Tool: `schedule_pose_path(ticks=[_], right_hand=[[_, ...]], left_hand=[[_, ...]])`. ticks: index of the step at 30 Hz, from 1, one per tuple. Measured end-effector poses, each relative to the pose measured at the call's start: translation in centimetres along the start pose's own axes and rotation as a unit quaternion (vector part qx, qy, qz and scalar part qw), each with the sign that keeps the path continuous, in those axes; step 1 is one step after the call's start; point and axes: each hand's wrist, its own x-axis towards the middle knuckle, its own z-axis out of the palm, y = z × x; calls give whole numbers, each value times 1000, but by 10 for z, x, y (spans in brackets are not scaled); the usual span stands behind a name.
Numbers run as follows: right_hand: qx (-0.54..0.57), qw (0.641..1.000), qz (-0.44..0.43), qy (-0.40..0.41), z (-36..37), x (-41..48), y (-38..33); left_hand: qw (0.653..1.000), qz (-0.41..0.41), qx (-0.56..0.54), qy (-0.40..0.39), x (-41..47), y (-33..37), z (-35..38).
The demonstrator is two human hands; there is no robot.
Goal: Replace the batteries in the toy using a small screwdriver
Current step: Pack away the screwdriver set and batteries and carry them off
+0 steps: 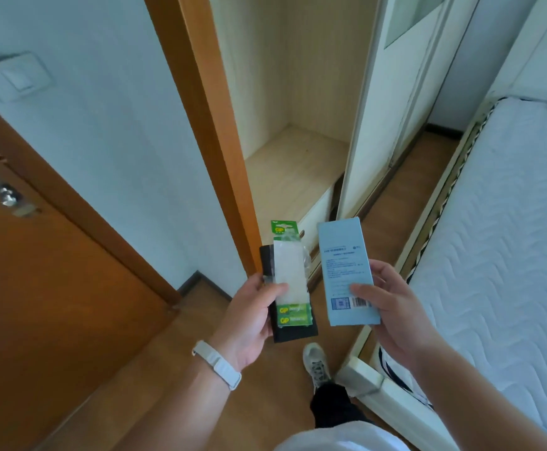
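Hands held up side by side over the wooden floor (184, 379), apart and not touching, each one gripping flat packaging. Left hand (249, 317): thumb pressed across the front and fingers curled behind a stack of two items. On top is a battery pack (290, 275), a clear blister on a green card with green cells showing at its lower end. Underneath is a black flat slab (294, 335), whose edges show along the left side and bottom of the pack; what the slab is cannot be told. A pale wristband (218, 364) circles the left wrist. Right hand (395, 310): thumb on the front face near a barcode, fingers wrapped round the right edge of a blue box (343, 255). The box is upright, closed and printed with small text too fine to read. It stands just beside the battery pack with a narrow gap between them.

Beyond the hands is an open wardrobe with a pale wooden shelf (294, 161). A brown door (37, 304) with a metal handle (2, 193) stands at left, and a wall switch (15, 76) is mounted above it. At right lies a quilted mattress (509, 222). A grey shoe (316, 362) rests on the floor below the hands.
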Motion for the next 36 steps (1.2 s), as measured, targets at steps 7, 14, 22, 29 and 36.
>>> schedule_pose_path(ticks=[7,14,22,29,36], right_hand=[[1,1000,11,-6,-27,125,-57],[-25,999,30,-7,-39,199,-93],[-18,999,41,25,-32,245,-97],[-24,998,41,48,-19,260,-98],[-63,996,48,38,-12,278,-104]], left_hand=[[998,-8,-30,52,107,55,47],[997,15,-53,54,169,97,75],[995,22,-58,77,221,106,77],[994,15,-62,90,239,92,76],[990,-2,-99,100,252,92,70]])
